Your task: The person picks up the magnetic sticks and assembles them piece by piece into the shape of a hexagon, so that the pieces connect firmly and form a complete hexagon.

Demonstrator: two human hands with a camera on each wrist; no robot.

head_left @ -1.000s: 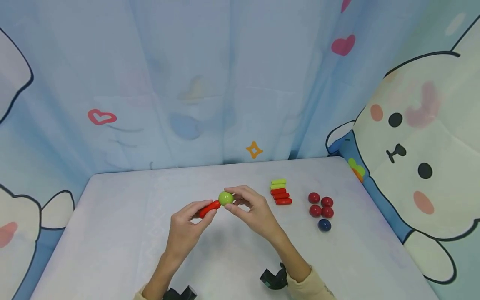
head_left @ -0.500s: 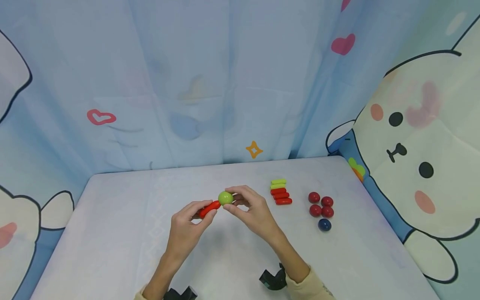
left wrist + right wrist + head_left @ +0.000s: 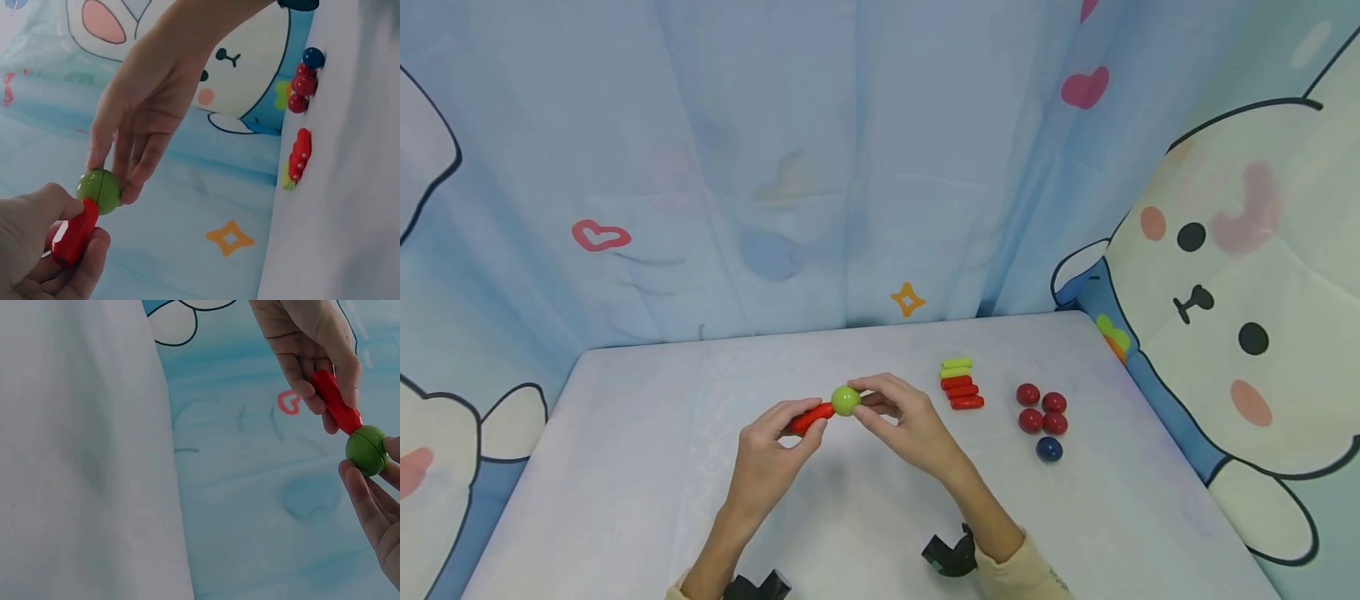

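Over the middle of the table, my left hand (image 3: pixel 765 457) pinches a red rod (image 3: pixel 808 419) between thumb and fingers. The fingers of my right hand (image 3: pixel 913 423) pinch a glossy green ball (image 3: pixel 846 401) with a seam round it. One end of the rod meets the ball, as the left wrist view shows with the red rod (image 3: pixel 76 231) against the green ball (image 3: pixel 100 190). From the right wrist view, too, the rod (image 3: pixel 336 403) touches the ball (image 3: pixel 366 450). Both pieces are held up off the white cloth.
Right of my hands lie several short rods in a column, green rods (image 3: pixel 957 368) behind and red rods (image 3: pixel 962 392) in front. Further right sit several dark red balls (image 3: pixel 1031 421) and one dark blue ball (image 3: pixel 1048 450). A printed curtain (image 3: pixel 775 167) hangs behind the white-covered table (image 3: pixel 625 467).
Both hands have shifted slightly left, carrying the red rod and green ball with them. The rod and ball stay in contact, and the pieces on the table have not moved.
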